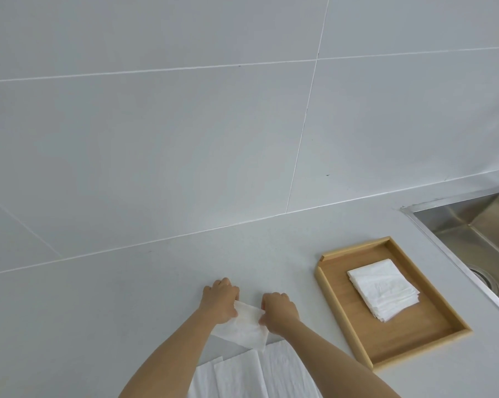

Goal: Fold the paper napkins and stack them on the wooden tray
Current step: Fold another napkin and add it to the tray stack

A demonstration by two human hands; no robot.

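A white paper napkin (244, 326) is held just above the grey counter, partly folded, between both hands. My left hand (219, 300) grips its left edge and my right hand (278, 310) grips its right edge. To the right lies the wooden tray (337, 323), with a stack of folded white napkins (383, 288) resting on its floor. Unfolded white napkins (256, 374) lie spread flat on the counter near the bottom edge, between my forearms.
A steel sink (478, 231) is set into the counter (127, 297) at the far right, behind the tray. A pale tiled wall (185, 124) rises behind the counter.
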